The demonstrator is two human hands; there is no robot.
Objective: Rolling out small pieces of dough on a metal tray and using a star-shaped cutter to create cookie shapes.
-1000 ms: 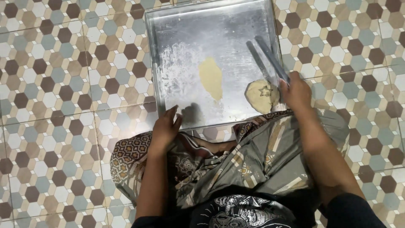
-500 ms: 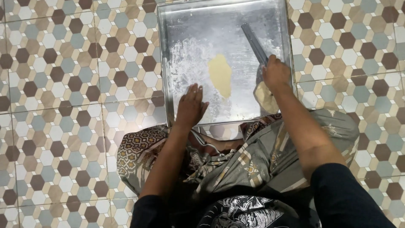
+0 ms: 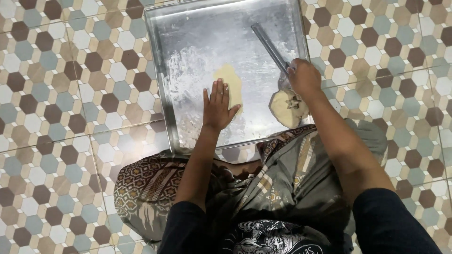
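A large square metal tray (image 3: 188, 28) lies on the tiled floor in front of my knees, dusted with flour. A flat oval piece of pale dough (image 3: 230, 80) lies near its middle. My left hand (image 3: 217, 107) rests flat, fingers spread, on the tray at the dough's near edge. My right hand (image 3: 303, 77) grips the lower end of a long metal tool (image 3: 269, 44) that slants up across the tray. Just below that hand sits a round lump of dough (image 3: 285, 109) with a star-shaped mark, at the tray's right rim.
The floor (image 3: 70, 94) is covered in hexagon-patterned tiles in brown, beige and grey-blue. My folded legs in patterned cloth (image 3: 155, 183) sit right against the tray's near edge.
My left hand has slid forward from the tray's near edge onto the flat dough. My right hand with the metal tool has stayed by the round lump.
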